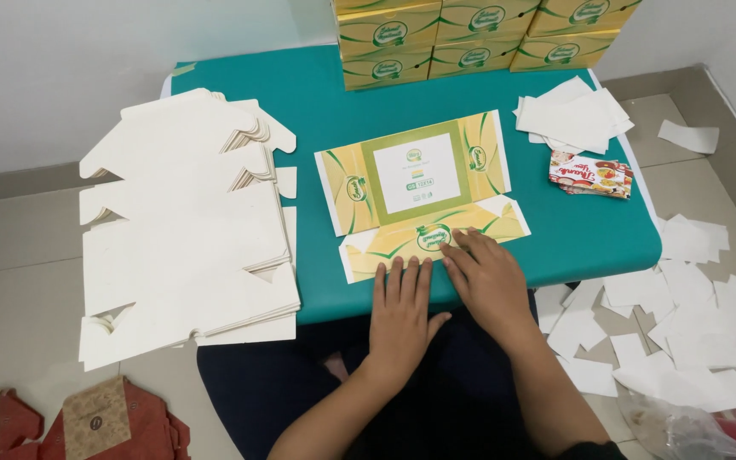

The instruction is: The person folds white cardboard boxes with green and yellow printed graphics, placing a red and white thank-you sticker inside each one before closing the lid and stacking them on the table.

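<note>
A flat yellow and green carton blank (423, 192) lies unfolded at the middle of my green table (589, 234). My left hand (402, 311) and right hand (487, 277) press flat, fingers spread, on its near flap, gripping nothing. A stack of plain white blanks (185, 230) sits to the left. Finished yellow boxes (470, 34) stand at the far edge. White paper slips (577, 119) lie far right.

Tabletop (317, 94): plain teal.
Flat carton (415, 175): yellow with green swirls, a green frame round a white panel.
Blank stack (185, 230): off-white, unprinted.
Finished boxes (470, 34): yellow and green, oval green-and-white emblems.
Paper slips (577, 115): white.
Wrapper (591, 175): red, multicoloured print.
Floor (19, 247): pale grey.
</note>
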